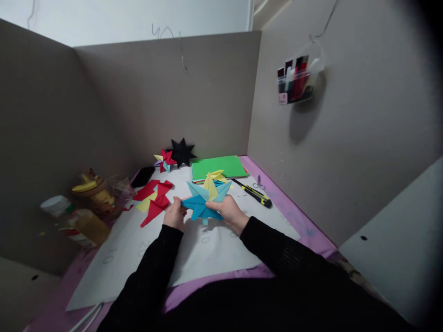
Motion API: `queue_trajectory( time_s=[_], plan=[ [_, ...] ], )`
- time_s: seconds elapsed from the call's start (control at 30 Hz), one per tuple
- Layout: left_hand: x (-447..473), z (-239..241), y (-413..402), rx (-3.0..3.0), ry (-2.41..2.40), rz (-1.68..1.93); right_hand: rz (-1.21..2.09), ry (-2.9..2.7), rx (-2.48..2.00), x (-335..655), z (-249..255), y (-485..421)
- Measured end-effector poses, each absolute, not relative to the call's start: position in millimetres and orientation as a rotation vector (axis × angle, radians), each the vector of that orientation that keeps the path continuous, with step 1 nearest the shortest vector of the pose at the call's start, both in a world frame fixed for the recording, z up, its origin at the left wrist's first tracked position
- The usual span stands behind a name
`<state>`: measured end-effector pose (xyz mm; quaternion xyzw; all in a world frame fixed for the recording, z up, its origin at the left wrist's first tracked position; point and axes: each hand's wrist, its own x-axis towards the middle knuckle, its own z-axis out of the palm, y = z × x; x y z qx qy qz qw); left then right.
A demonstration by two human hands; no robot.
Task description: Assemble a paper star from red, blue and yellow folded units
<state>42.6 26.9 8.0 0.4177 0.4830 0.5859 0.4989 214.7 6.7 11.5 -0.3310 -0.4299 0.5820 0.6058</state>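
Left hand (175, 215) and right hand (231, 213) reach to the frame's middle
Their bent fingers (212, 204) pinch a paper star (203, 197) from both sides.

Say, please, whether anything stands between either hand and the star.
Nothing visible does: the left hand and the right hand both hold the star directly. The knife lies apart, to the right.

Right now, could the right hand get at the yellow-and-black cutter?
Probably yes: the cutter lies close by, with nothing visible between it and the right hand. That hand is gripping the paper star, so would likely need to let go first.
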Motion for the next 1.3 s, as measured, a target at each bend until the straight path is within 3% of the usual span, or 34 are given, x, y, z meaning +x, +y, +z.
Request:
queue_trajectory(
  time_s=[0.17,0.33,0.77,1.3],
  plan=[
    [44,17,24,0.822,1.115,1.435,1.339,-0.951,-0.761,216,10,9],
    [65,10,12,1.099,0.875,1.25,1.322,-1.031,-0.738,214,10,7],
    [44,4,24,0.905,1.134,1.418,1.325,-1.07,-0.79,218,18,3],
    [40,14,26,0.641,1.004,1.47,1.274,-0.957,-0.813,229,10,15]
  ],
)
